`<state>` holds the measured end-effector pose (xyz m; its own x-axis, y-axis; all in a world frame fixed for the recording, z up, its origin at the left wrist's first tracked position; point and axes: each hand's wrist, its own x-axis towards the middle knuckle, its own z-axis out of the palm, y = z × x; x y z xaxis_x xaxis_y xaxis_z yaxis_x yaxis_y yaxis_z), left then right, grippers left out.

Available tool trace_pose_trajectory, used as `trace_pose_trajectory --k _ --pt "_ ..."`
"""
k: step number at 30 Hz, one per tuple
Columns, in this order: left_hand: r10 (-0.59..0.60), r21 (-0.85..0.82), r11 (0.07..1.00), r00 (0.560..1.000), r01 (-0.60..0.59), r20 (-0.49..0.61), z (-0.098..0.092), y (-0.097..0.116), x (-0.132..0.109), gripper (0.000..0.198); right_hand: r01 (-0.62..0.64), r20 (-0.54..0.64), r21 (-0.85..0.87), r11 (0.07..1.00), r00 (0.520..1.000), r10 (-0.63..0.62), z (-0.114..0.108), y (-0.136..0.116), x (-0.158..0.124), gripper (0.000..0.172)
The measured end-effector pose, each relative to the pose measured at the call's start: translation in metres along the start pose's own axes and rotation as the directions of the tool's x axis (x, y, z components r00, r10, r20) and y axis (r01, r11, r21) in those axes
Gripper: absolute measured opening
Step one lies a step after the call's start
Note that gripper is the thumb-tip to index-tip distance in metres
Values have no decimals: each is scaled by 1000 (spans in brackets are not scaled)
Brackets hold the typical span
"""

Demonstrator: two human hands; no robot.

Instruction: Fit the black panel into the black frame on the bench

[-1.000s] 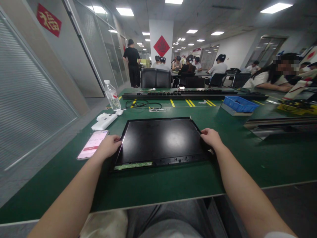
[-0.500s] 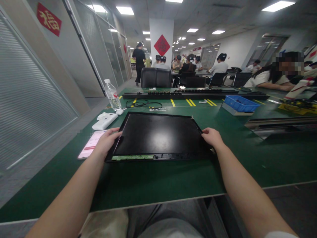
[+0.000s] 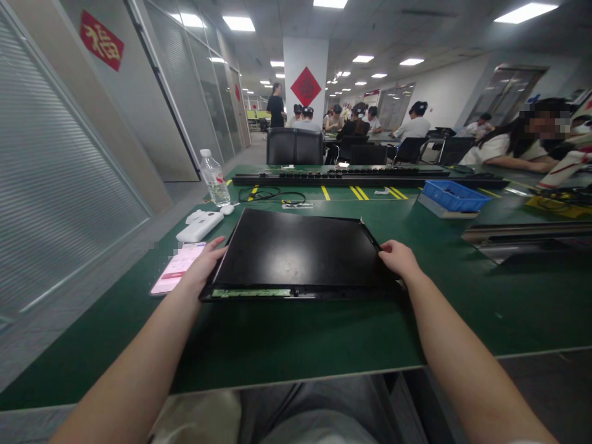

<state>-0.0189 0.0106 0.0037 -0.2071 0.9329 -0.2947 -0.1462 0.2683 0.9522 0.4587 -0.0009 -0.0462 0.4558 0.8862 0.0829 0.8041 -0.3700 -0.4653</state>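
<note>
A flat black display panel point(image 3: 298, 250) with a green circuit strip along its near edge is held just above the green worktable point(image 3: 296, 342). My left hand point(image 3: 203, 264) grips its left edge, fingers closed on the rim. My right hand point(image 3: 398, 258) grips its right edge the same way. The near edge of the panel is raised off the table.
A phone with a lit pink screen point(image 3: 177, 276) lies left of my left hand. Behind it are a white device point(image 3: 200, 225) and a water bottle point(image 3: 214, 178). A blue tray point(image 3: 452, 197) sits back right, a long black strip point(image 3: 365, 179) across the back. Several people sit beyond.
Both hands have lifted the panel's near edge off the table, so it now looks flatter and higher. A standing person in black in the background has walked farther away.
</note>
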Motion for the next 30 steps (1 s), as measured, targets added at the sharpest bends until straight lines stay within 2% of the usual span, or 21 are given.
trace_pose_trajectory --k 3,5,16,22,25,30 --pt "11 21 1000 999 -12 38 2 1 -5 90 -10 5 -8 1000 1000 10 -1 -2 -1 22" --pt "-4 11 1000 997 3 74 5 3 -11 84 -13 7 -14 1000 1000 13 -2 -2 -1 22" --pt "-21 -42 999 998 23 51 15 11 -28 55 -9 23 -17 1000 1000 9 0 -2 -1 23" --pt "-32 -51 998 998 35 45 16 11 -30 57 -6 48 -14 1000 999 6 1 -2 0 25" --pt "-10 -69 998 999 13 36 15 10 -28 51 0 41 -8 1000 999 1 2 0 1 25" --pt "44 -145 989 993 -28 106 11 8 -20 49 13 26 7 1000 1000 -13 4 2 2 24"
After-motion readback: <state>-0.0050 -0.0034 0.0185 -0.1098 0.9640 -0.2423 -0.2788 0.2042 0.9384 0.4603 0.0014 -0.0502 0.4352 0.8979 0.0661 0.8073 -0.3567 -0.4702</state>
